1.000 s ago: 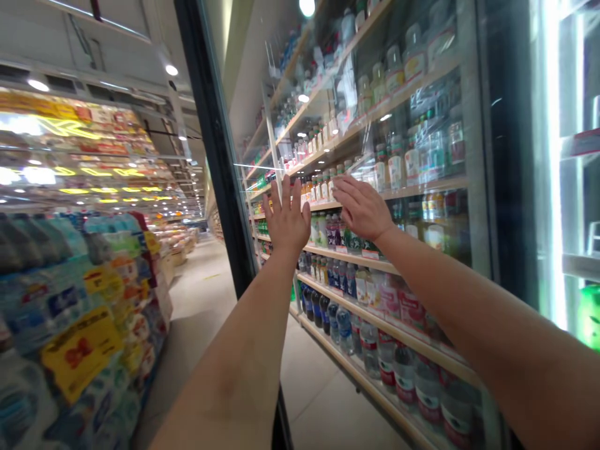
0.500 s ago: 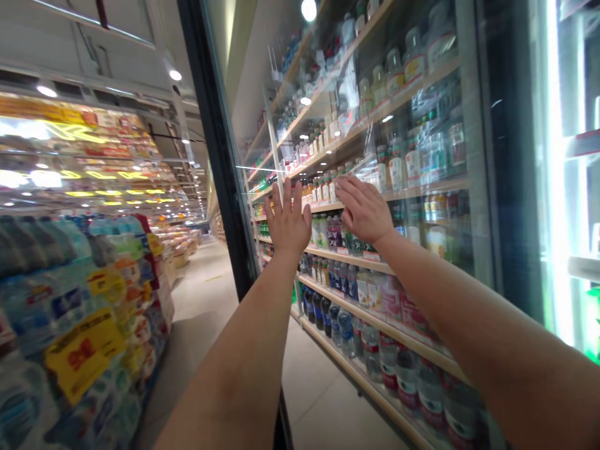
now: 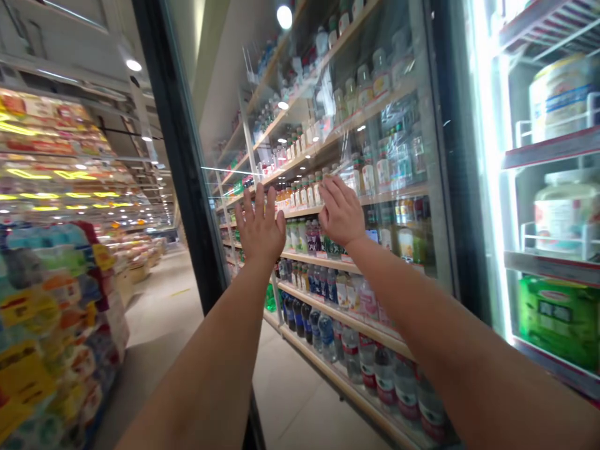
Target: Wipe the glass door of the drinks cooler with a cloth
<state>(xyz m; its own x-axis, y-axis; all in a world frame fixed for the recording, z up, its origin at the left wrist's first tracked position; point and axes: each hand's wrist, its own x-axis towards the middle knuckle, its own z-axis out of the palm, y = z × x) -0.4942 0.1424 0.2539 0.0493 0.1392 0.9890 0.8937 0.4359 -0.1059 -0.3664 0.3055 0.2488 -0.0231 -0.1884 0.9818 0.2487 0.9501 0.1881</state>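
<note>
Left hand: the left hand [image 3: 259, 226] is fully open, fingers spread and pointing up, palm flat against the glass door [image 3: 384, 81] — it grips nothing.
Right hand: the right hand [image 3: 340, 212] is open too, fingers together and angled up and to the left, palm laid on the same pane just beside the left hand; nothing is held in it.
Arms: both bare forearms stretch out from the bottom of the view, nearly straight.
Glass door: a tall pane in a dark frame, directly ahead of the person and slanting away; its black edge [image 3: 180, 187] runs up the left side, well left of the hands. The hands sit about mid-height, between that edge and the frame's right side.
In the glass: long wooden shelves [image 3: 347, 319] packed with bottles [image 3: 328, 328] show in the pane — whether behind it or mirrored, I cannot tell.
Cooler: to the right of the door, a lit cooler [image 3: 487, 187] stands exposed, with wire racks carrying white tubs [image 3: 562, 215] and, lower down, a green pack [image 3: 557, 319].
Left of the aisle: a stacked display of wrapped packs [image 3: 56, 325] with yellow tags.
Floor: pale floor [image 3: 159, 325] runs down the aisle between the display and the door.
</note>
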